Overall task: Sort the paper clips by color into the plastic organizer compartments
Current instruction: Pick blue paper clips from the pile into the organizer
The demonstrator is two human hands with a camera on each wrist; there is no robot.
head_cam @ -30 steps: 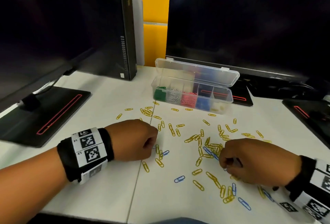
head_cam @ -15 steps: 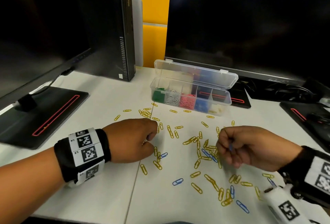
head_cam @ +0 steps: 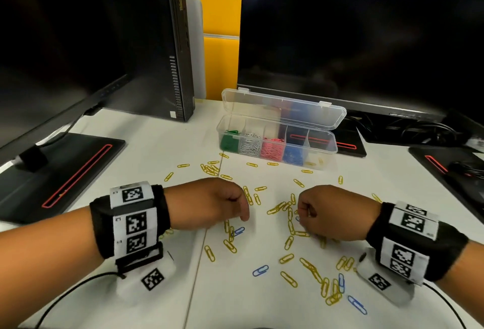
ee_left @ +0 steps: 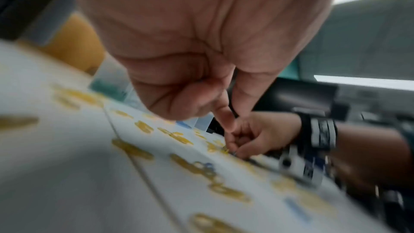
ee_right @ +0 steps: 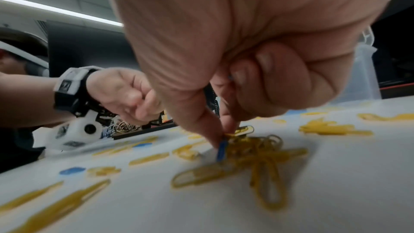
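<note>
Yellow clips (head_cam: 287,242) scattered, monitor stand (head_cam: 60,174) left, organizer (head_cam: 277,145) behind.

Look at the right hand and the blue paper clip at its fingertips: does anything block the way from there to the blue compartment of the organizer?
Nothing visible blocks it. The right hand pinches the blue paper clip among yellow clips. The organizer stands open, lid tipped back. Only flat loose clips lie on the table before the blue compartment.

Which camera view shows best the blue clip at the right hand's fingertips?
The right wrist view: the blue clip stands sharp at the right hand fingertips, amid yellow clips. In the head view the hand hides nearly all of it. The left wrist view is too blurred to show it.
</note>
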